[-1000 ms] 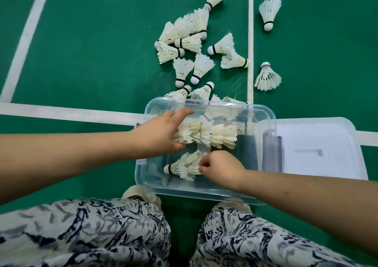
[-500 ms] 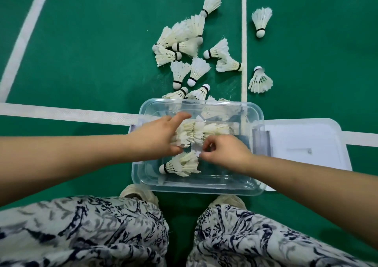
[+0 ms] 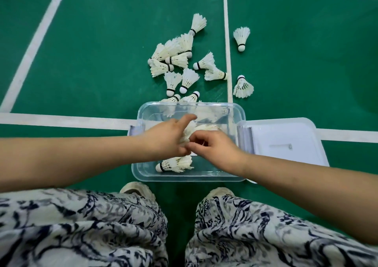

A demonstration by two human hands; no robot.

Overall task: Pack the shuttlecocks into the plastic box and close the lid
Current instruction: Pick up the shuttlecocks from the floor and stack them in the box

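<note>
Packing is under way but far from finished. Court floor (image 3: 102, 52) beyond the box (image 3: 190, 176) still carries the largest share: a loose scatter of shuttlecocks (image 3: 180, 62), some lying right against the box's far wall. Beside the box on its right lies the lid (image 3: 286, 142), off and flat, so closing is not yet done. Inside the box, both hands meet over a nested row of shuttlecocks (image 3: 204, 127); the left hand (image 3: 165, 142) curls around it, forefinger stretched out, and the right hand (image 3: 214, 146) pinches at its near end. Two more (image 3: 176, 164) lie by the box's near wall.
</note>
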